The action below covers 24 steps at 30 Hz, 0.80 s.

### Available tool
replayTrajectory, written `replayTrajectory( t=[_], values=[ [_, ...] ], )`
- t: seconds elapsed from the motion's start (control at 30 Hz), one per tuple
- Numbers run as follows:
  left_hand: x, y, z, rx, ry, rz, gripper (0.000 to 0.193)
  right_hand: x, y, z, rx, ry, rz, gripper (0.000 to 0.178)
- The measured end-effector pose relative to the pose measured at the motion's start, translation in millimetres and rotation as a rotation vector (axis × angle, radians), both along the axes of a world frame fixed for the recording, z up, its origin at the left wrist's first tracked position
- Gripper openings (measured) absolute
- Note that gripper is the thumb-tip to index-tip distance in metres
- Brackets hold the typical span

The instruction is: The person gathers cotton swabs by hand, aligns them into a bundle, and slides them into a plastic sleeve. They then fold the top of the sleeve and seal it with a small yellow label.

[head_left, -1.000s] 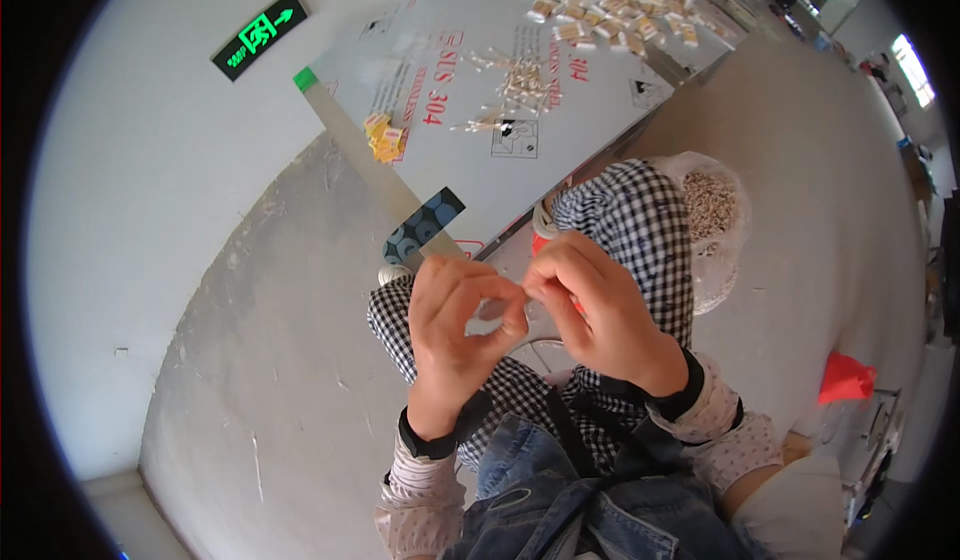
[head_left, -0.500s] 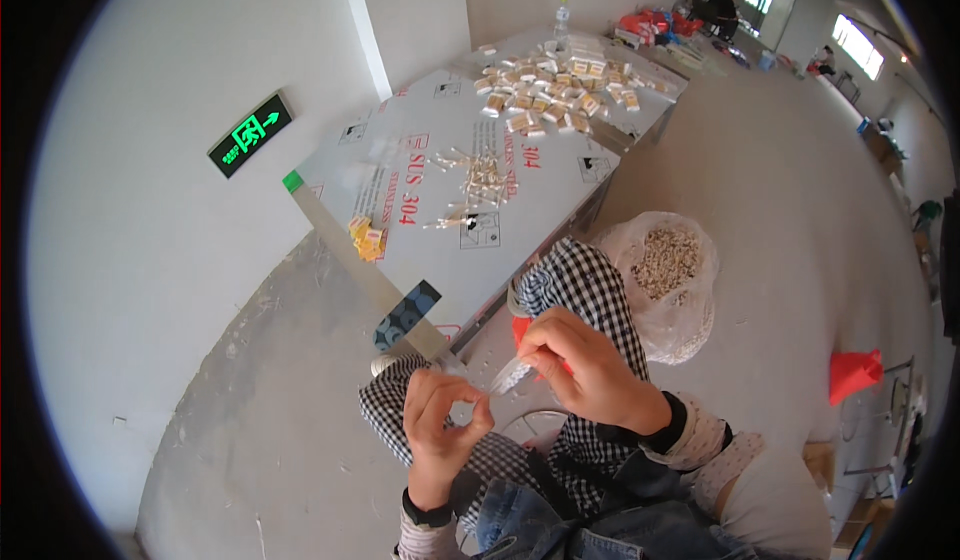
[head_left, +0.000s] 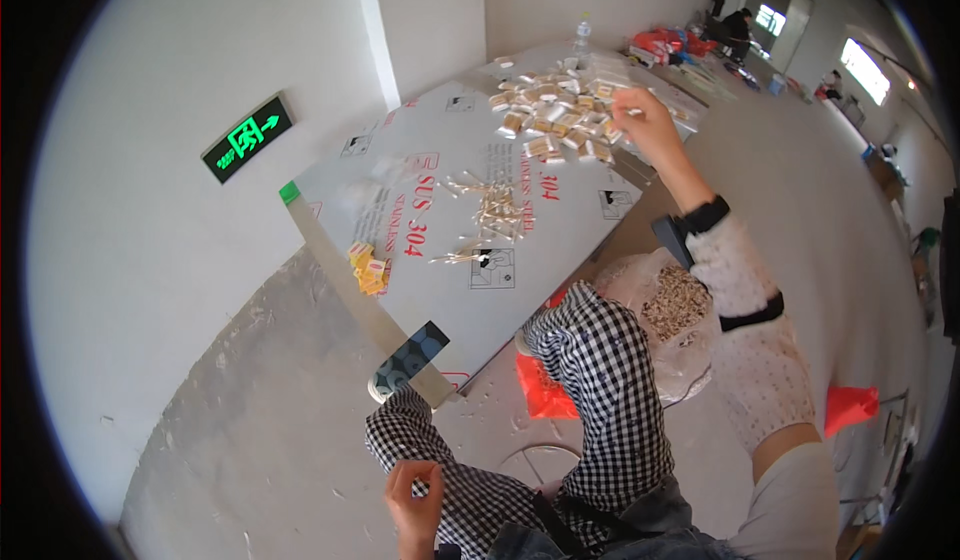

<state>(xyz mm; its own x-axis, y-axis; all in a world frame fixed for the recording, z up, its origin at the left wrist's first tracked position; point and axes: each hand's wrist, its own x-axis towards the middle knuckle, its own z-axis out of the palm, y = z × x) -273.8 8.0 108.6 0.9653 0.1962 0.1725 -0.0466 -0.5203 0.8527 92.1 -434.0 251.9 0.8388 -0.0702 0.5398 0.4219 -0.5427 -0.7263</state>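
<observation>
My right hand (head_left: 645, 125) reaches out over the far part of the metal-topped table (head_left: 400, 190). Its fingers are bent together at the edge of a pile of small clear packets (head_left: 550, 110) with white and tan contents; whatever lies between the fingertips is too small to make out. Low in the view, above my checked trouser leg, my left hand (head_left: 413, 500) has thumb and fingers curled into a ring. Checked cloth shows through that ring, and nothing is seen in the hand. Loose cotton swabs (head_left: 490, 210) lie scattered on the middle of the table.
Yellow cards (head_left: 370, 270) sit by the table's left edge. A clear bottle (head_left: 583, 32) stands behind the packets. Right of my knee is a plastic bag (head_left: 680, 305) full of small pale pieces, with a red bag (head_left: 545, 390) on the floor. People sit far back.
My right hand has left my lap, where it pinched a clear packet, and now reaches far out to the pile. My left hand has dropped lower, toward my leg.
</observation>
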Motion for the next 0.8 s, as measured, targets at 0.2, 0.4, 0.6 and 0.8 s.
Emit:
replayTrajectory(
  t=[0.2,0.4,0.6,0.8],
  values=[
    [72.4,-11.9,-9.0,-0.115,-0.109,0.004,0.011,-5.9,101.5,-20.8,-0.285,0.377,0.293,0.022],
    [130.6,-29.5,-53.1,-0.33,-0.139,0.012,0.013,61.0,247.6,-78.5,-0.938,0.426,0.65,0.021],
    [128.1,-13.7,-77.4,-0.463,0.034,-0.009,0.009,153.9,361.5,-201.8,-1.036,0.317,0.571,0.028],
    [138.3,10.1,-69.7,-0.605,0.106,0.031,0.009,208.8,425.0,-274.4,-0.733,0.181,0.263,0.03]
  ],
)
